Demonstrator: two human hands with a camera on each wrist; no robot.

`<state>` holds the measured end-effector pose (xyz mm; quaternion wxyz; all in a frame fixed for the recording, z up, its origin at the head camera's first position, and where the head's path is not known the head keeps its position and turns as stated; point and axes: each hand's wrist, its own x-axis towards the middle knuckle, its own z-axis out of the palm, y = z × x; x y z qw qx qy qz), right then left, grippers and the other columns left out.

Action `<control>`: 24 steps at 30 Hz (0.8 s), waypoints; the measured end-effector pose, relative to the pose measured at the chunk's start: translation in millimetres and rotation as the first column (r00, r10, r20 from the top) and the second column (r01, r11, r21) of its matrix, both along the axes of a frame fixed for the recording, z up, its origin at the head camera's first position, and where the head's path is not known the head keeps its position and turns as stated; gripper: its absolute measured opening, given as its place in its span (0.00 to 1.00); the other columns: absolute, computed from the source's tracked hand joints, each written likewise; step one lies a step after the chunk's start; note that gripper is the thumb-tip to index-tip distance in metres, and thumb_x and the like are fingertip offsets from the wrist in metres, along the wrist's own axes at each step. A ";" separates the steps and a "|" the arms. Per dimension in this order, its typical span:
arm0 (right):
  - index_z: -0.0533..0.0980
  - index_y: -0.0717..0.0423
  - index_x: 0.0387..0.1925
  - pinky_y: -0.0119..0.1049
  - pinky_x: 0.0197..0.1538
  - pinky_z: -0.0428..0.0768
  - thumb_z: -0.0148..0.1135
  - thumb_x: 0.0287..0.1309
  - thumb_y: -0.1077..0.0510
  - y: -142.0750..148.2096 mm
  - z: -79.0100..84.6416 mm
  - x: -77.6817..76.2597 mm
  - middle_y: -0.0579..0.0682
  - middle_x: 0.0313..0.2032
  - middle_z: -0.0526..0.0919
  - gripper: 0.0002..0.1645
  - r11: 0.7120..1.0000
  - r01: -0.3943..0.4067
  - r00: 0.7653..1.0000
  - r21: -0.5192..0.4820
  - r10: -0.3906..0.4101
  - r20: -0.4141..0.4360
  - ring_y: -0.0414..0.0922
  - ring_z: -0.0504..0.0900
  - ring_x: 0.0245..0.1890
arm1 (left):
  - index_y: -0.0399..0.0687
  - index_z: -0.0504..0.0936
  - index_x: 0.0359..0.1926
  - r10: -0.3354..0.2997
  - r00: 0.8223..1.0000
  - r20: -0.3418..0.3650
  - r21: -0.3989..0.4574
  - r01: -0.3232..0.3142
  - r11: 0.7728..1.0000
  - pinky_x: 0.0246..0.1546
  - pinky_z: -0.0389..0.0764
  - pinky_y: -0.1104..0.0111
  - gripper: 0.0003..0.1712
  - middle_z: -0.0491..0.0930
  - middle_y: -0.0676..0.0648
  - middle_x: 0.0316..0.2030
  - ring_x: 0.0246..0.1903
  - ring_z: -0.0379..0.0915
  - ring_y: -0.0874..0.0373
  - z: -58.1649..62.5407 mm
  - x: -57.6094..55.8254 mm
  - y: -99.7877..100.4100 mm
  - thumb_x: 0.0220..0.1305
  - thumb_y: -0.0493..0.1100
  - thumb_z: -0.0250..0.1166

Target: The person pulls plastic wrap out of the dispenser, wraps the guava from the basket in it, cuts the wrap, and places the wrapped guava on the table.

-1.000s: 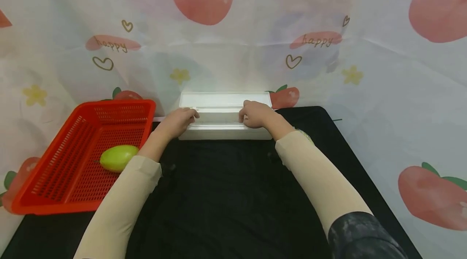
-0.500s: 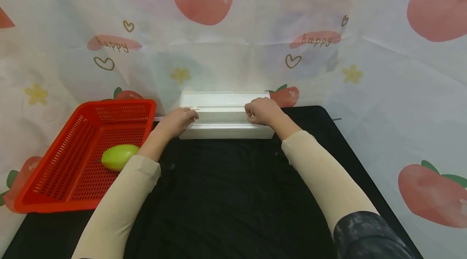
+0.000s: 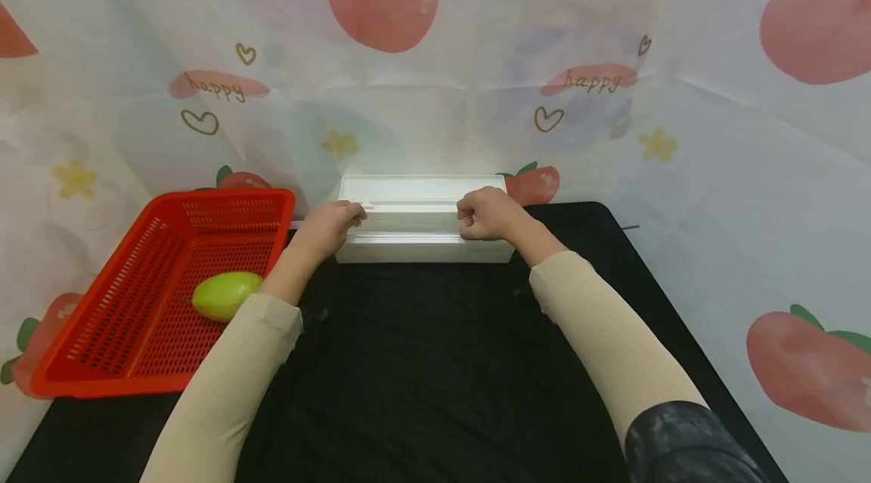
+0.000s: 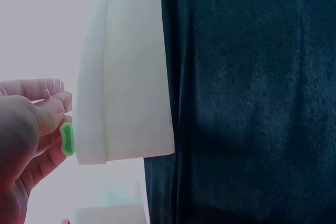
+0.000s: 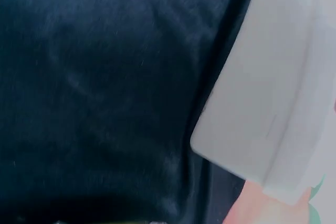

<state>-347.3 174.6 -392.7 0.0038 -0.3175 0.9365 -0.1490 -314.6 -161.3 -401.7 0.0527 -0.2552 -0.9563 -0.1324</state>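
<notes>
Printed white sheeting (image 3: 463, 120), patterned with red fruit, gold hearts and the word "happy", hangs behind a worktop (image 3: 415, 362) covered in black cloth. My long white box (image 3: 422, 252) sits near that worktop's far edge, lying crosswise, presumably so both arms reach it evenly. Its white oblong lid (image 3: 422, 187) stands raised along the box's back, which I judge leaves the top free for my fingers.

At the box's left end my left grip (image 3: 333, 226) is narrow: thumb and fingers pinch what looks like thin clear film (image 4: 52, 85), showing only as glossy streaks. I suppose fingertips suit it because anything so flimsy would crumple in a fist. One small bright-green rounded piece (image 4: 67, 139) sits right beside the box's end, by those fingers; what fixes it there I cannot tell.

Over the box's right half my right grip (image 3: 486, 215) has its fingers curled by the open top, but whether they hold anything I cannot tell; the right wrist view leaves them out.

Left of the box, a red perforated plastic basket (image 3: 109, 388) contains one smooth yellow-green oval fruit (image 3: 224, 295), likely put there so it cannot roll. My left cream sleeve (image 3: 218, 385) passes across the basket's box-side edge.
</notes>
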 end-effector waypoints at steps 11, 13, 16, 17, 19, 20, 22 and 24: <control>0.79 0.49 0.45 0.39 0.37 0.77 0.61 0.54 0.61 9.7 1.7 1.7 0.43 0.29 0.81 0.15 0.991 0.019 0.993 -0.130 -0.004 0.118 0.42 0.79 0.30 | 0.41 0.83 0.50 0.042 0.997 0.065 0.012 -0.043 0.999 0.54 0.78 0.52 0.11 0.86 0.43 0.44 0.46 0.79 0.46 1.5 -1.2 -4.9 0.72 0.35 0.58; 0.81 0.48 0.49 0.41 0.40 0.80 0.62 0.56 0.60 12.0 2.3 2.7 0.43 0.31 0.84 0.17 0.994 0.013 0.995 -0.105 -0.003 0.102 0.42 0.82 0.33 | 0.41 0.83 0.50 0.045 0.997 0.066 0.018 -0.046 0.999 0.54 0.78 0.53 0.10 0.86 0.43 0.44 0.46 0.80 0.47 0.3 -1.9 -4.9 0.72 0.35 0.58; 0.84 0.48 0.41 0.42 0.42 0.81 0.65 0.59 0.59 16.3 3.3 7.3 0.43 0.31 0.85 0.09 0.998 -0.014 0.999 -0.061 0.017 0.038 0.42 0.83 0.34 | 0.41 0.83 0.49 0.037 0.998 0.054 0.036 -0.039 0.999 0.53 0.78 0.53 0.10 0.86 0.43 0.43 0.45 0.80 0.46 -0.8 -1.2 -4.4 0.71 0.35 0.59; 0.85 0.48 0.38 0.42 0.42 0.81 0.66 0.60 0.58 18.1 3.8 9.5 0.43 0.32 0.86 0.06 0.998 -0.018 1.000 -0.052 0.019 0.017 0.42 0.83 0.34 | 0.41 0.84 0.48 0.035 0.998 0.051 0.044 -0.037 0.998 0.53 0.79 0.53 0.10 0.86 0.43 0.43 0.45 0.80 0.46 -0.8 -0.9 -4.3 0.71 0.35 0.59; 0.86 0.48 0.35 0.42 0.42 0.81 0.68 0.61 0.57 22.2 4.3 12.9 0.43 0.32 0.87 0.03 0.999 -0.026 0.999 -0.038 0.025 -0.019 0.42 0.82 0.33 | 0.41 0.84 0.49 0.034 0.998 0.051 0.056 -0.037 0.998 0.52 0.79 0.52 0.10 0.86 0.43 0.43 0.45 0.80 0.46 -0.4 -0.3 -4.0 0.71 0.35 0.59; 0.86 0.49 0.35 0.42 0.42 0.81 0.68 0.61 0.57 23.9 4.8 14.3 0.44 0.33 0.87 0.03 0.999 -0.029 0.999 -0.032 0.028 -0.031 0.42 0.82 0.33 | 0.41 0.84 0.49 0.034 0.998 0.052 0.059 -0.037 0.998 0.52 0.79 0.52 0.10 0.86 0.43 0.44 0.46 0.80 0.46 0.3 0.2 -3.7 0.71 0.35 0.60; 0.86 0.51 0.38 0.42 0.41 0.82 0.67 0.62 0.59 27.4 5.9 16.6 0.45 0.35 0.88 0.05 0.999 -0.036 0.998 -0.031 0.035 -0.053 0.42 0.83 0.33 | 0.41 0.84 0.49 0.030 0.998 0.054 0.058 -0.033 0.998 0.52 0.79 0.53 0.10 0.86 0.43 0.44 0.46 0.80 0.47 1.7 0.3 -3.0 0.71 0.35 0.59; 0.86 0.52 0.41 0.41 0.41 0.81 0.65 0.63 0.61 30.4 6.7 18.8 0.46 0.38 0.88 0.07 0.999 -0.039 0.996 -0.022 0.037 -0.082 0.43 0.83 0.33 | 0.41 0.83 0.50 0.023 0.998 0.054 0.050 -0.026 0.998 0.53 0.79 0.53 0.11 0.86 0.43 0.45 0.46 0.80 0.47 3.6 0.6 -2.3 0.71 0.35 0.59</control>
